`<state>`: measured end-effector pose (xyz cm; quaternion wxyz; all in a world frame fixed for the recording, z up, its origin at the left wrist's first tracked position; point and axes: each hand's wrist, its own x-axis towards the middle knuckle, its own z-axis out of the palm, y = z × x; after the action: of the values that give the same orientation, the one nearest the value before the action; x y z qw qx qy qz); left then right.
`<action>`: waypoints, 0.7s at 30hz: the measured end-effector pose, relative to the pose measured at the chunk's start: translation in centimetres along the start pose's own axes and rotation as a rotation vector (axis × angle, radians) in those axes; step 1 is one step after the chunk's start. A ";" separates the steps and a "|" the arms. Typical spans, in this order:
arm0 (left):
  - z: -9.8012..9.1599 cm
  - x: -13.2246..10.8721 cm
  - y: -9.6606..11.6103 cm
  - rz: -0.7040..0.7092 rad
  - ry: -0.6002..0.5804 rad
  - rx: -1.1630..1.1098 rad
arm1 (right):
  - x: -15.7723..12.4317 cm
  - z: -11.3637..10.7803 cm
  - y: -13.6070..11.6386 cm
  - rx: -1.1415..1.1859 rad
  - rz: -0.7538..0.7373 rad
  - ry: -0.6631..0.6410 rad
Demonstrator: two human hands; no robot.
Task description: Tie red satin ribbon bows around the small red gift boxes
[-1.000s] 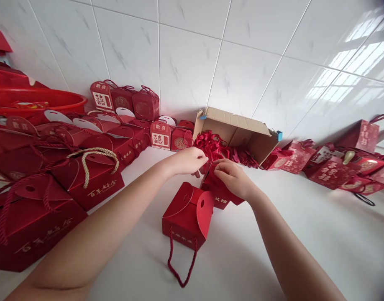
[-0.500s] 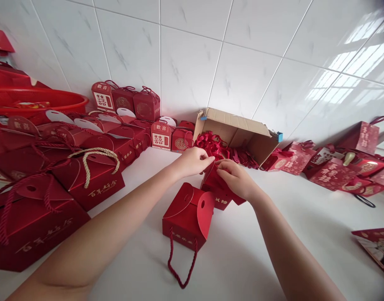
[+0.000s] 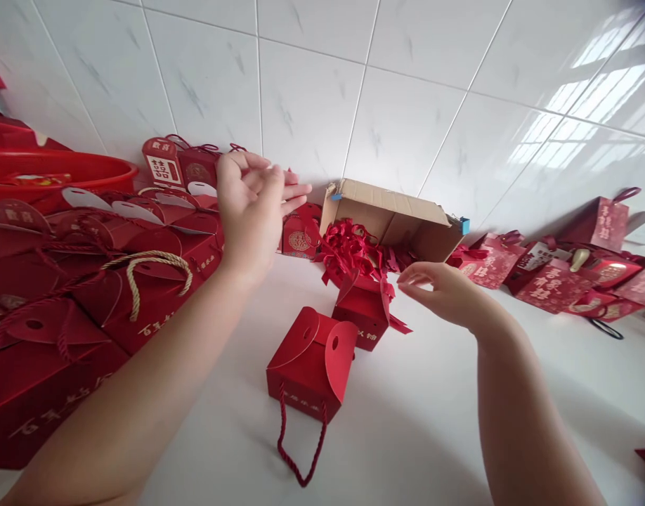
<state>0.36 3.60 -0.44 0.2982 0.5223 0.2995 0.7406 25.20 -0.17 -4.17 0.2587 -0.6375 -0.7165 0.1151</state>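
My left hand [image 3: 253, 211] is raised in front of the small boxes by the wall, its fingers stretched out. A bit of red shows behind its fingertips; I cannot tell whether it touches them. My right hand [image 3: 438, 292] is curled, thumb and fingertips brought together, just right of a small red gift box [image 3: 360, 313] with red ribbon around it. Whether a ribbon end is in that pinch I cannot make out. Nearer to me stands another red gift box [image 3: 312, 365], its flaps closed over the top and its twisted cord handle [image 3: 301, 471] lying on the table.
Red ribbons [image 3: 351, 246] spill from a cardboard box [image 3: 401, 204] lying on its side against the tiled wall. Many red gift boxes [image 3: 159, 281] crowd the left, by a red basin [image 3: 90, 172]. Several more gift boxes [image 3: 549, 284] stand at the right along the white table [image 3: 396, 436].
My hands have parted above the ribboned box. The left has risen up and left, its fingers now extended; the right has shifted right. The view has turned slightly.
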 end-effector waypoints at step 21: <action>0.3 -2.7 -7.1 -0.463 -1.023 0.729 | 1.1 1.8 0.3 0.081 0.013 -0.293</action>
<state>2.32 6.17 -7.31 0.3582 0.7973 0.4557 0.1681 24.46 1.24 -5.62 0.1760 -0.6077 -0.7371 0.2375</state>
